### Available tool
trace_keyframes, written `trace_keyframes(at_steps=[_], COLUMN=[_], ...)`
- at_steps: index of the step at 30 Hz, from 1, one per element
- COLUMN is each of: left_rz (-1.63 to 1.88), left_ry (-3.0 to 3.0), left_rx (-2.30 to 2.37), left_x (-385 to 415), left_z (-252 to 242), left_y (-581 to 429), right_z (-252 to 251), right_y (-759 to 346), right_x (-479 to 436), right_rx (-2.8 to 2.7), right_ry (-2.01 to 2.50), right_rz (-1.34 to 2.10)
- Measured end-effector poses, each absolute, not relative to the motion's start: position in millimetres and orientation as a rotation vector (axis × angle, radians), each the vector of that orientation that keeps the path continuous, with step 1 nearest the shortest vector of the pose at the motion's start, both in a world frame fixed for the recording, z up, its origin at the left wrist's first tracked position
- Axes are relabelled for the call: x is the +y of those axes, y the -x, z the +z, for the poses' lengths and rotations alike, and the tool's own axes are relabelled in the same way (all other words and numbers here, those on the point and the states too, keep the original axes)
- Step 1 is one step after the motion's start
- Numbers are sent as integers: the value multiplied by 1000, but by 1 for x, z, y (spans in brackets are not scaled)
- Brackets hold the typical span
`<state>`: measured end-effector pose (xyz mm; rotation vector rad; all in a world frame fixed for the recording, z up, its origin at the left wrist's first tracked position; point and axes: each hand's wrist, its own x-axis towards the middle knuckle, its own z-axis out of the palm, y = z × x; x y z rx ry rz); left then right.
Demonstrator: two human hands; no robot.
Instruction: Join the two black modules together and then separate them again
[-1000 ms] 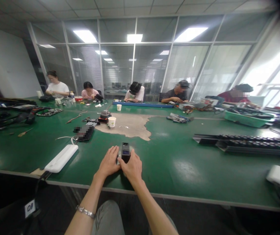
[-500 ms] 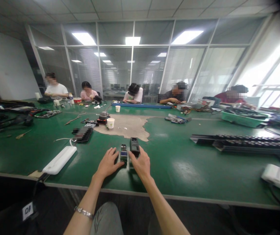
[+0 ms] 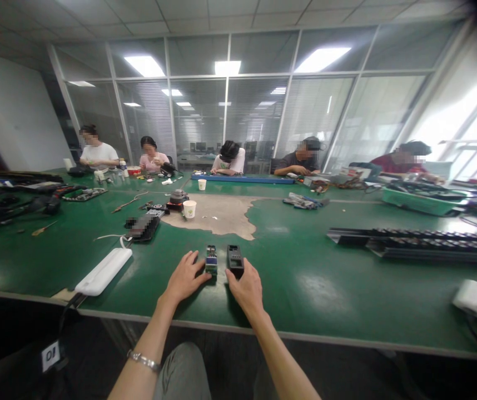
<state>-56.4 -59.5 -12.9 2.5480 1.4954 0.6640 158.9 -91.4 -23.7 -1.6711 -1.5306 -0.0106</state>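
My left hand (image 3: 185,276) lies low over the green table with its fingers spread. Its thumb reaches the near end of a small circuit-board module (image 3: 211,260), which has a blue part in its middle. To the right of that module, my right hand (image 3: 247,283) grips a black plastic housing (image 3: 235,255) with rectangular openings on its upper face. The thumb is on the housing's left side and the fingers are on its right, partly hidden. A narrow gap of tabletop separates the housing from the module.
A white power strip (image 3: 104,271) lies at the left. Beyond it are a dark device (image 3: 142,225) and a paper cup (image 3: 189,209). Black metal rails (image 3: 413,244) and a green basket (image 3: 422,201) occupy the right. Several people sit along the far side.
My right hand has moved the black housing to the right and slightly nearer, widening its gap from the module. My left hand stays almost in place.
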Motion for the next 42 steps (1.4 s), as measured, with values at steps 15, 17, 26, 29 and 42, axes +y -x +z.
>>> trace_keyframes(at_steps=[15,17,26,29,42], left_rz=[645,651,731,759,842], left_ry=[-2530,-2538,-2538,-2540,-2542], left_rx=[1529,1528,1539,1522,1482], left_x=[-61,-62,-58,-57,-54], left_z=[-11,-12,-21,-23,-27], left_y=[55,55,57,57,59], right_z=[-15,-6,39,41,32], right_y=[-161,-159,-118,-105,-92], right_x=[-101,-102,-98,-94,-92], right_rx=[-1580,-1542,-1535,-1545,-1585], right_ry=[1623,1599,1455,1584,1818], right_rz=[112,173,252,253,245])
